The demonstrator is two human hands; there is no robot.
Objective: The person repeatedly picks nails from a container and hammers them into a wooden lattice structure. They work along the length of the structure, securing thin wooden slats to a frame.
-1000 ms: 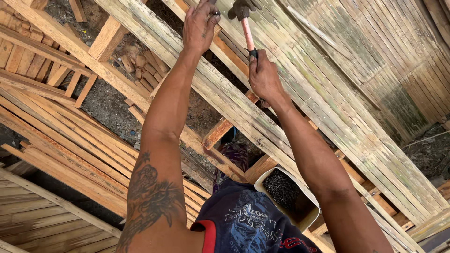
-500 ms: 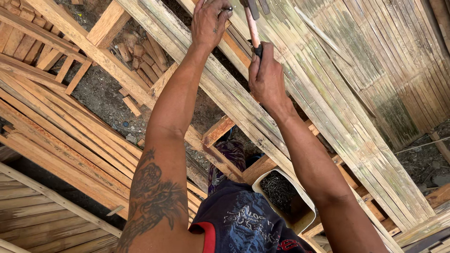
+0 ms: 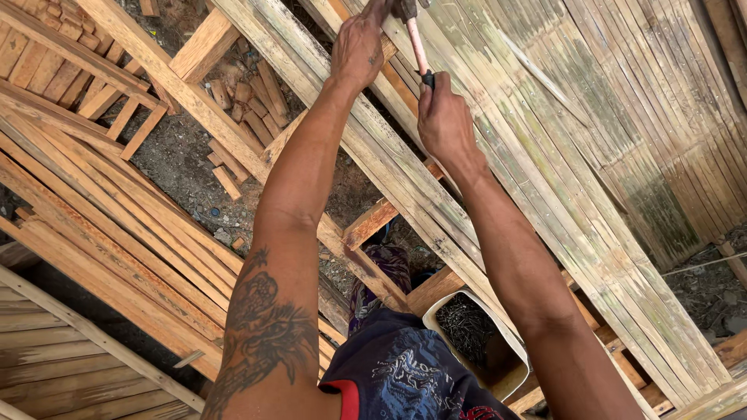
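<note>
Right hand has its fingers wrapped tight round the dark grip end of a hammer, the pinkish handle running up and away from the fist toward the top edge of the shot, where the metal head is partly cut off. Left hand is just left of the hammer handle, knuckles toward the camera, fingers curled down against the pale bamboo slats. Can't tell if it's pinching anything, since the fingertips are hidden behind the hand itself.

Everything else relative to the hammer: those long slats run diagonally right under it, from the top of the view down to the lower right. To the right of it there's a big panel of flattened bamboo strips, greyish green in patches. Well below it, close to the person's body, sits a pale tub of dark nails, wedged between short wooden blocks. Off to the left and down on the ground there's a scatter of small wood offcuts on dirt, and further left a stack of long reddish wooden battens.

Both forearms cross a good chunk of the middle of the view, so the slats under them are blocked.
</note>
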